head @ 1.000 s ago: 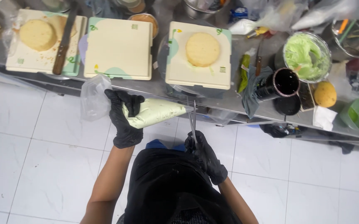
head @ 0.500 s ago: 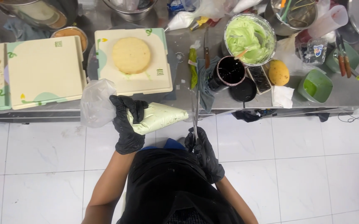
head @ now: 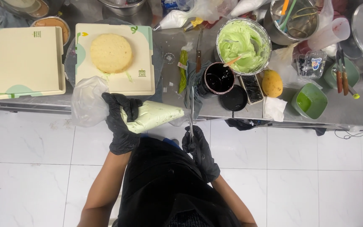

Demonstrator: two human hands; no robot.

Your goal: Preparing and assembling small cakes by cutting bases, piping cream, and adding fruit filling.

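My left hand [head: 120, 122], in a black glove, grips a clear piping bag [head: 154, 115] filled with pale green cream, its tip pointing right. My right hand [head: 199, 149], also gloved in black, holds a pair of scissors [head: 191, 110] upright, the blades at the bag's tip. Both hands are in front of the steel counter's edge, over the white tiled floor. On the counter above the bag, a round yellow sponge cake [head: 111, 53] sits on a cream cardboard board [head: 145, 80].
A bowl of green cream [head: 242, 42], a dark cup of sauce [head: 217, 80], a mango [head: 272, 83], a green tub [head: 311, 101], a second cream board [head: 19, 63] and more piping bags [head: 177, 19] crowd the steel counter [head: 349, 111].
The view has shifted right along the counter, so the cake and boards slid left. Both hands keep the same hold on the bag and the scissors.
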